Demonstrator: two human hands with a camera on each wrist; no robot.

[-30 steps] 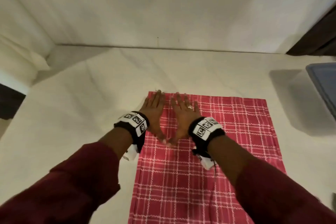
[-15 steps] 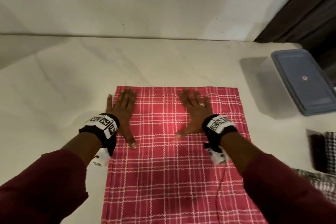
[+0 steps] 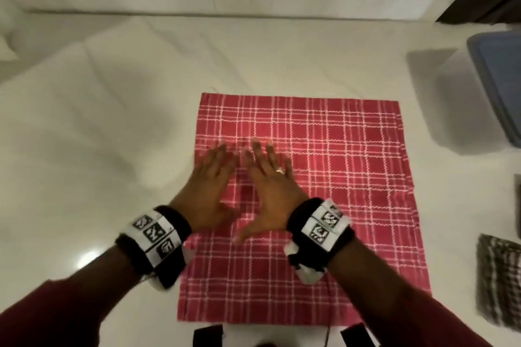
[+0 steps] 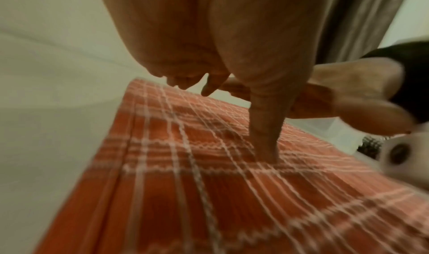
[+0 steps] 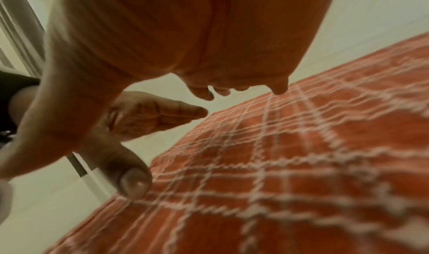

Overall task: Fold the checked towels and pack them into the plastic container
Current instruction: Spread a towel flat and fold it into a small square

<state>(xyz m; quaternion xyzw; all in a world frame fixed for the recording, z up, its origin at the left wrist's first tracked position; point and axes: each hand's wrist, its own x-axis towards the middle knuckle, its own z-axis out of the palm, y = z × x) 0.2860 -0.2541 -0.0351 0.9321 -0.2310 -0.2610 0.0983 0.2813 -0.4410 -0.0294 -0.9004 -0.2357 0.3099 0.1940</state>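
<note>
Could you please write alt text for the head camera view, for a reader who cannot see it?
Two flat, open hands, the left hand and right hand, lie side by side over the left part of a red checked towel spread on a white table. A plastic container with a blue lid sits at the right edge, with a dark checked towel nearer.

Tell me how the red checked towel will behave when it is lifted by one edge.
The red checked towel will likely flop and drape, being thin cloth lying flat on the table. It looks light. Pushed, it probably bunches or slides, since that surface looks glossy.
</note>
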